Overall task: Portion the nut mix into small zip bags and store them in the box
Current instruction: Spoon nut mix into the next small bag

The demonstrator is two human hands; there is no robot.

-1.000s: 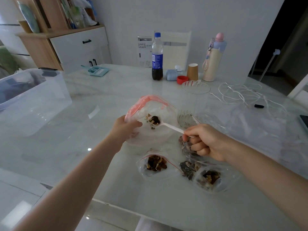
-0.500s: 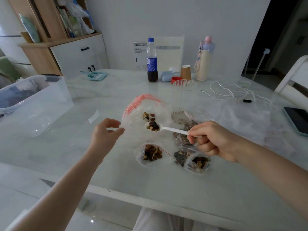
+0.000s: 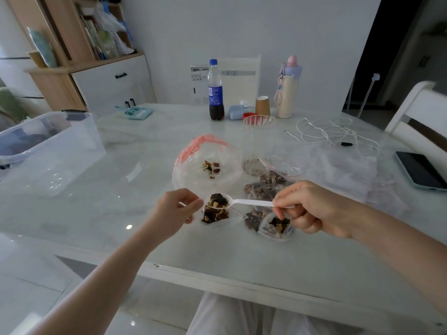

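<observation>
My right hand [image 3: 312, 209] grips a white plastic spoon [image 3: 242, 202] loaded with nut mix, its bowl held right over a small zip bag [image 3: 215, 217] partly filled with nuts. My left hand [image 3: 175, 209] pinches that small bag's left edge. Behind them lies the large bag with a red zip [image 3: 205, 163], only a few nuts left inside. Several filled small bags [image 3: 271, 223] lie under and beside my right hand. The clear storage box [image 3: 46, 146] stands at the table's left.
A clear plastic jar [image 3: 258, 143] stands behind the bags. At the back are a cola bottle [image 3: 215, 93], a paper cup [image 3: 263, 106] and a pink-topped flask [image 3: 287, 90]. White cables [image 3: 326, 131] and a phone [image 3: 420, 170] lie right. The table edge [image 3: 217, 279] is near me.
My left hand let go of the large bag and came down to the small bag. My right hand carried the loaded spoon out of the large bag to over the small one.
</observation>
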